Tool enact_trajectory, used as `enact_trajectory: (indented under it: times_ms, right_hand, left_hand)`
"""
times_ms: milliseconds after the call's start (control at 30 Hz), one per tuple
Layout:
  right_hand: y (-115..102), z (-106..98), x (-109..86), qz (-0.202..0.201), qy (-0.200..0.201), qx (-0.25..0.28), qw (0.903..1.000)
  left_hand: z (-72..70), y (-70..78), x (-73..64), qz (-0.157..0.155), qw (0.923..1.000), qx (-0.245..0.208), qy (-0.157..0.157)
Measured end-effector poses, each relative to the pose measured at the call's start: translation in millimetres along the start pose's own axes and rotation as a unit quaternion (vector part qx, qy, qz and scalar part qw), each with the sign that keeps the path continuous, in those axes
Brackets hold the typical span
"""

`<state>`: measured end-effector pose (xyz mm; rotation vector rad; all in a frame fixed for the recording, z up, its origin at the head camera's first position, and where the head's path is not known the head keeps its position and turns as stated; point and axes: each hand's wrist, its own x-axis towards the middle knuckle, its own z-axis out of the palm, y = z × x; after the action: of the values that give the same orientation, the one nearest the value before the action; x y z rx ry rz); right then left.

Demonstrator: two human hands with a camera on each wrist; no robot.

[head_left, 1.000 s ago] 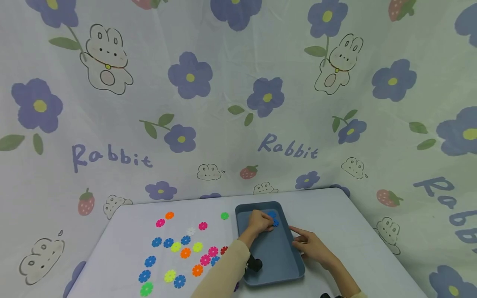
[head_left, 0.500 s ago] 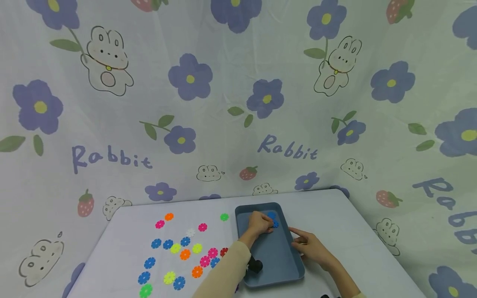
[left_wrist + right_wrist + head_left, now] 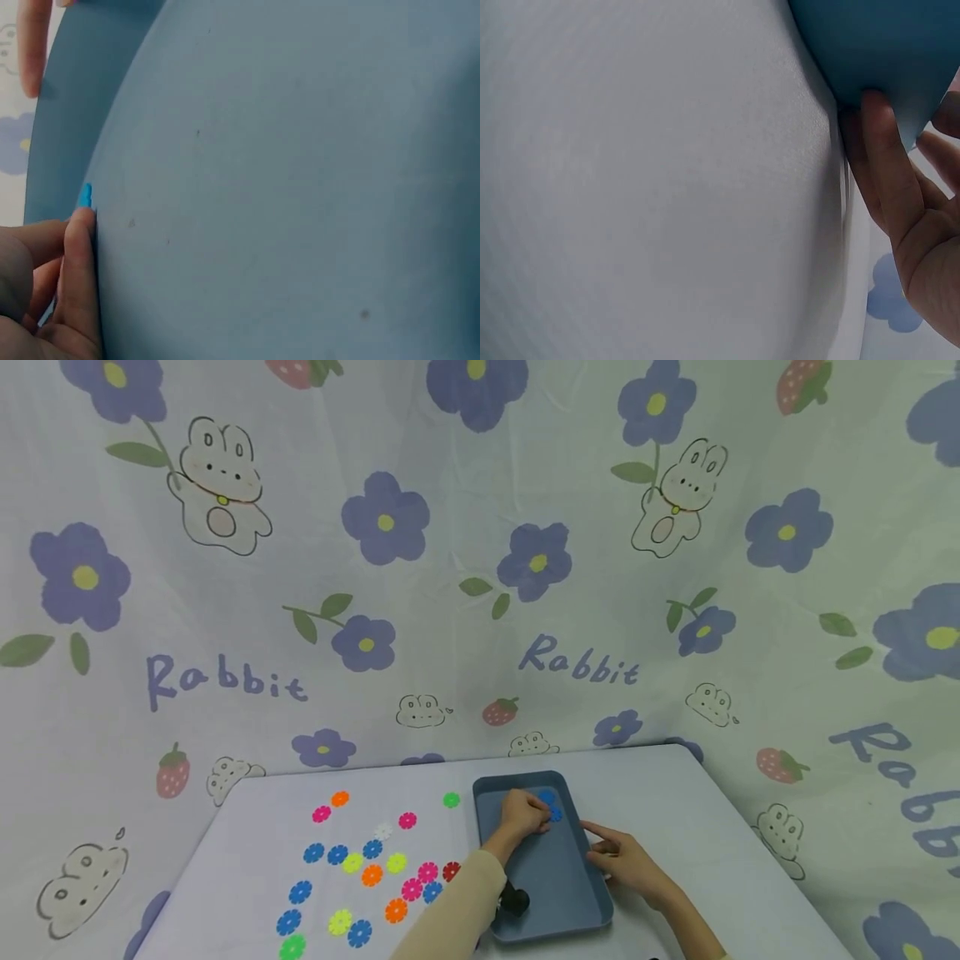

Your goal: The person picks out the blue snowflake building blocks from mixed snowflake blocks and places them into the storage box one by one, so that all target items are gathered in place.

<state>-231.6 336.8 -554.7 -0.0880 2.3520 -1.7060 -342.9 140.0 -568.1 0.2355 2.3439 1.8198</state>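
A blue-grey rectangular tray [image 3: 555, 877] sits on a white cloth-covered table [image 3: 675, 802], right of scattered multicoloured notched discs [image 3: 372, 875]. Blue notched discs [image 3: 556, 813], apparently two, lie in the tray's far right corner by the left hand [image 3: 522, 814]. The right hand [image 3: 626, 862] touches its right wall. Printed white fabric [image 3: 450, 643] hangs behind.

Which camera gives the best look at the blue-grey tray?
The head view: the tray shows almost whole, though the left hand covers part. The left wrist view gives only its floor and some wall; the right wrist view, just an outer side by the right hand.
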Motion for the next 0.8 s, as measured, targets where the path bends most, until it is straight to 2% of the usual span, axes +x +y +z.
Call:
enact_trajectory:
  times_ms: [100,433,667,800]
  right_hand:
    - [1.3,0.3,0.0,0.004,0.000,0.002,1.0000]
    - [1.7,1.2,-1.2,0.002,0.005,0.000,1.0000]
    - [1.1,1.7,-2.1,0.000,0.002,0.003,1.0000]
    - [1.1,0.8,-1.5,-0.002,0.003,-0.001,1.0000]
  left_hand:
    - [0.0,-1.3,-0.8,-0.007,0.9999,-0.008,-0.003]
    - [3.4,-7.5,2.2,0.013,0.9996,0.023,0.006]
    - [5.2,-5.2,1.5,0.002,0.9990,0.042,0.014]
    - [5.4,-3.6,0.5,0.011,0.9990,0.040,0.019]
